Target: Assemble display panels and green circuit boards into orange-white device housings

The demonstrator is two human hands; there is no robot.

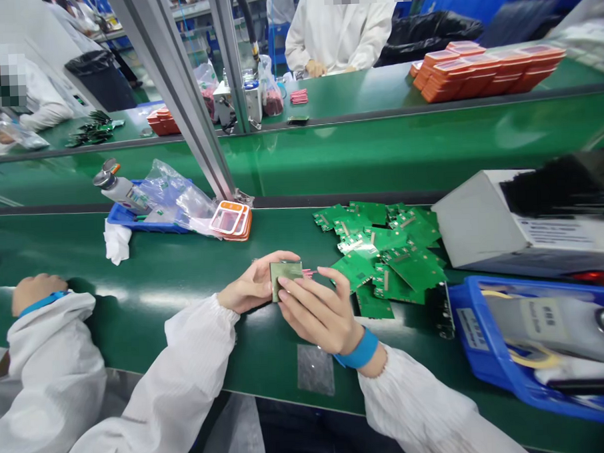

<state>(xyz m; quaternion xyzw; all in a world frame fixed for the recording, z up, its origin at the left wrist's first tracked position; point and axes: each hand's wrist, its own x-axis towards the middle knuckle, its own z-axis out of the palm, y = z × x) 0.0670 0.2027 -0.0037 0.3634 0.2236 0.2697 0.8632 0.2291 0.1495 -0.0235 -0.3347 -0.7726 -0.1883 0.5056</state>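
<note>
I've got a busy room: green bench in front, facing bench beyond, white-coated worker behind that. Board pile to the right, probably the lot left; can't pick out finished ones. Left hand pinches small square board above the bench; right hand lays fingertips on its face, index lifted, can't tell if gripping. I'd call that piece mid-work.
</note>
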